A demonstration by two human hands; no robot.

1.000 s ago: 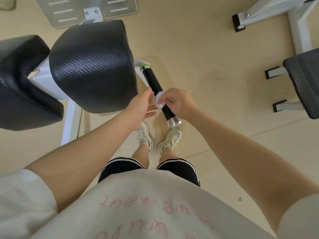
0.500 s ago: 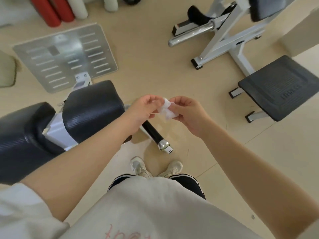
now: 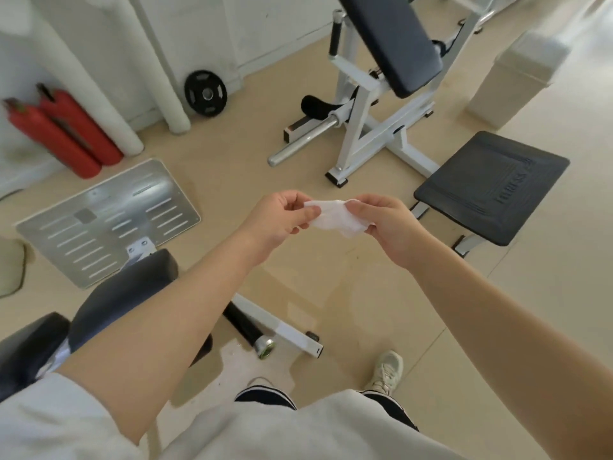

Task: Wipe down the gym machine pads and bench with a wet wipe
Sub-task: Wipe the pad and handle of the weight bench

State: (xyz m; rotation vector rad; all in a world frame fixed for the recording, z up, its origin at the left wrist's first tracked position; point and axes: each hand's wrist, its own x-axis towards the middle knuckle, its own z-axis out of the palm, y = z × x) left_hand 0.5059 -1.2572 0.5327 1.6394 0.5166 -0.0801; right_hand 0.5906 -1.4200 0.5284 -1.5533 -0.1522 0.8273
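Above the floor [image 3: 199, 154], both hands stretch the wipe [image 3: 335, 216] between them.
Left hand [image 3: 282, 217] and right hand [image 3: 388, 224] each have a pinching grip on one end. Bench [image 3: 491, 185] lies beyond to the right, pad [image 3: 122, 293] under the left forearm, handle [image 3: 247, 330] below. Plate [image 3: 205, 93] and red cylinders [image 3: 63, 134] stand by the wall. Since a second ago the wipe has left the handle and come up, spread.

Head-worn camera looks forward and down, probably from standing height.
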